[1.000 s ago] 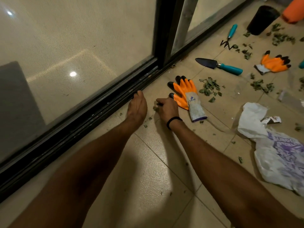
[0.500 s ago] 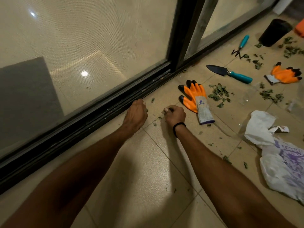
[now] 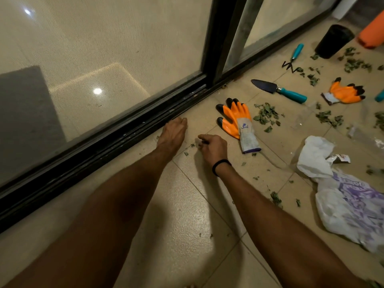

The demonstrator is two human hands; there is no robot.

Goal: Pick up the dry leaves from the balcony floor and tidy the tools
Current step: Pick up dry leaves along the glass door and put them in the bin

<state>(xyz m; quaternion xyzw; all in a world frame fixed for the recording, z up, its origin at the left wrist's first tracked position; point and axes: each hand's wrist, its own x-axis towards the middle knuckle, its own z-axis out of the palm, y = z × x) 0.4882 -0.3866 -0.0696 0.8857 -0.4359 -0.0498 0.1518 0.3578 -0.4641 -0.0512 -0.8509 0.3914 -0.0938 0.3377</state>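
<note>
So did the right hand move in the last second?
Yes, slightly: the right hand drew back toward the person, away from the near orange glove; a gap now shows between.

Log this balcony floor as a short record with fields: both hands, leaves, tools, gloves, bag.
left hand: flat on the floor beside the door track, fingers straight
right hand: fingers curled over small leaf scraps; grip unclear
leaf pile: loose, right of the near glove
trowel: lying flat, teal handle
hand rake: beyond the trowel, near the black pot
far glove: right of the trowel
plastic bag: crumpled at far right
</note>
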